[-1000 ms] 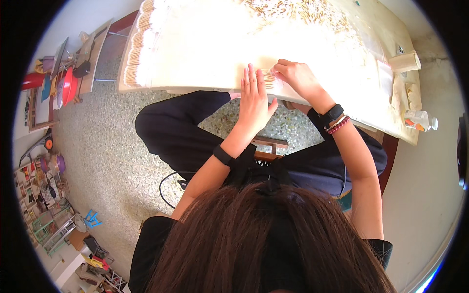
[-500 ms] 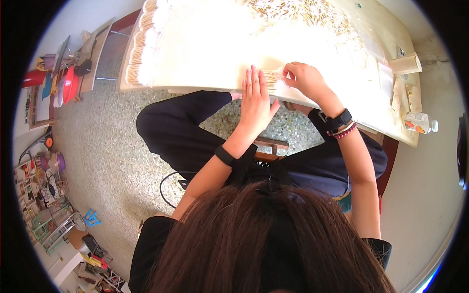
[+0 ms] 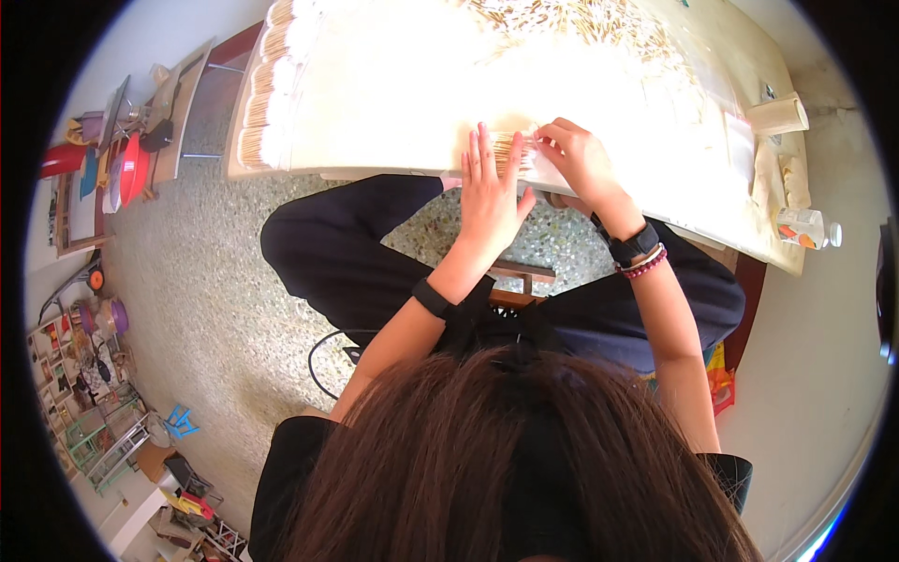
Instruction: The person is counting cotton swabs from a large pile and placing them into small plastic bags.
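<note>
A: Where does the small batch of sticks (image 3: 503,147) lie?

B: At the near edge of the table (image 3: 393,112), between the two hands. The left hand (image 3: 489,192) is flat with its fingers stretched out, and its forefinger lies over part of the batch. Some sticks show just left of that finger, others just right of it.

A: So is the left hand gripping?

B: No, its fingers are straight and its thumb stands apart, out to the right.

A: And the right hand (image 3: 576,161)?

B: It is just beside the batch's right end, fingers curled, thumb and fingertips drawn close together. I can't tell whether anything is pinched there; the glare washes that spot out.

A: What else is on the table?

B: A row of stick bundles (image 3: 254,103) runs along the left edge, a loose heap of sticks (image 3: 599,23) spreads at the far side, and a clear bottle (image 3: 803,228) lies at the right.
</note>
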A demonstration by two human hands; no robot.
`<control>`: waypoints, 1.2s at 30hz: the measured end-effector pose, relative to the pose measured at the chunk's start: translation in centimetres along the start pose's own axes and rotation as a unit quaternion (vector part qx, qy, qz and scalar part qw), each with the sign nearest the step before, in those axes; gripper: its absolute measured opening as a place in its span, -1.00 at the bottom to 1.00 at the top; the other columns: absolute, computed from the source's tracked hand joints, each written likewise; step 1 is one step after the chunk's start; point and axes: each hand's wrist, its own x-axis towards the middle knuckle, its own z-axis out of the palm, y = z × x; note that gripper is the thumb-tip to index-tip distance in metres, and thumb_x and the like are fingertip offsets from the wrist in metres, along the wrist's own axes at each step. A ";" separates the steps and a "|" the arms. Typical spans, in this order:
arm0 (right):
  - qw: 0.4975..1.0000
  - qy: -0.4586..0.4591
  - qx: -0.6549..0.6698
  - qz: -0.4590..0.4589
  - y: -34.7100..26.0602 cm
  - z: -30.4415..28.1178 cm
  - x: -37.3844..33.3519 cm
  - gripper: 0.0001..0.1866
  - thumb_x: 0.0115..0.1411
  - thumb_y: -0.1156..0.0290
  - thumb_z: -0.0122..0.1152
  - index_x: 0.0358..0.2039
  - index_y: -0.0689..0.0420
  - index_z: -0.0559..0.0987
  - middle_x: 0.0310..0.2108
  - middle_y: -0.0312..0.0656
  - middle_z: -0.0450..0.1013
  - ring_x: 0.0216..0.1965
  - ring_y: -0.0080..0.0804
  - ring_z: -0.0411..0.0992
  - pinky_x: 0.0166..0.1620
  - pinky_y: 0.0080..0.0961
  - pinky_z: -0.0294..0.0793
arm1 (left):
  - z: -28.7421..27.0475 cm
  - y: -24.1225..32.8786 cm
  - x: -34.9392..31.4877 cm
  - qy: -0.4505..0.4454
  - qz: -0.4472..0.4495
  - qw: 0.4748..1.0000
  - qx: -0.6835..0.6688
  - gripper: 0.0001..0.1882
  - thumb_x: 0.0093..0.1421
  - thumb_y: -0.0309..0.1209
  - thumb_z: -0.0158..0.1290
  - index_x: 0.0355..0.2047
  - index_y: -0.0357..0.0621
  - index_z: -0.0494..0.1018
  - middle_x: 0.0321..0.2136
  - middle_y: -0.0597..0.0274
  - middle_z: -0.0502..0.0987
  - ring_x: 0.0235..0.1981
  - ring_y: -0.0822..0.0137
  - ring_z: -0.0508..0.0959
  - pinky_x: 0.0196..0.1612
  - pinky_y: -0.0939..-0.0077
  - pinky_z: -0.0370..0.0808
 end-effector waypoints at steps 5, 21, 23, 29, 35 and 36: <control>0.987 0.010 0.138 0.084 -0.8 -0.4 -1.1 -0.84 -0.02 0.50 0.24 -0.37 0.21 0.58 -0.44 -0.12 0.48 -0.46 -0.29 0.48 -0.35 -0.47 0.46 | 0.1 0.2 -0.1 -0.012 -0.025 0.999 0.026 -0.13 0.04 -0.25 0.12 0.29 -0.10 -0.10 0.25 -0.35 -0.23 0.27 -0.29 -0.15 0.23 -0.14 -0.06; 0.990 0.087 0.071 0.084 -0.3 2.3 -0.6 -0.87 -0.06 0.53 0.23 -0.42 0.18 0.59 -0.49 -0.16 0.48 -0.50 -0.34 0.47 -0.39 -0.50 0.45 | 0.3 -0.1 0.0 -0.005 -0.006 1.000 0.009 -0.15 0.07 -0.22 0.10 0.26 -0.24 -0.07 0.26 -0.22 -0.16 0.27 -0.25 -0.13 0.25 -0.10 -0.10; 0.985 0.096 0.107 0.100 -0.3 2.3 -0.8 -0.87 -0.07 0.52 0.24 -0.43 0.19 0.59 -0.50 -0.16 0.48 -0.52 -0.36 0.47 -0.40 -0.51 0.45 | 0.2 0.1 0.0 -0.009 -0.007 1.000 0.016 -0.15 0.07 -0.22 0.10 0.25 -0.28 -0.07 0.26 -0.23 -0.14 0.27 -0.24 -0.12 0.25 -0.10 -0.13; 0.963 0.143 0.144 0.177 0.2 2.9 -1.2 -0.88 -0.06 0.52 0.25 -0.45 0.24 0.59 -0.54 -0.14 0.49 -0.57 -0.43 0.46 -0.44 -0.55 0.45 | 0.6 0.4 0.0 0.000 -0.012 1.000 0.012 -0.15 0.07 -0.23 0.09 0.25 -0.30 -0.07 0.26 -0.24 -0.14 0.27 -0.25 -0.12 0.25 -0.11 -0.13; 0.974 0.158 0.096 0.131 -1.1 3.0 -0.8 -0.91 -0.01 0.50 0.20 -0.45 0.21 0.59 -0.55 -0.14 0.46 -0.57 -0.38 0.45 -0.45 -0.51 0.43 | 0.6 0.3 -0.1 -0.001 -0.012 1.000 0.011 -0.14 0.05 -0.25 0.11 0.24 -0.30 -0.07 0.26 -0.25 -0.14 0.27 -0.27 -0.12 0.25 -0.11 -0.13; 0.979 0.147 0.083 0.114 -1.3 2.9 -0.8 -0.90 0.01 0.50 0.18 -0.42 0.20 0.59 -0.54 -0.13 0.46 -0.56 -0.37 0.45 -0.45 -0.50 0.43 | 0.7 0.3 0.0 0.000 -0.011 1.000 0.011 -0.14 0.05 -0.25 0.11 0.24 -0.30 -0.07 0.26 -0.25 -0.14 0.27 -0.27 -0.12 0.25 -0.11 -0.13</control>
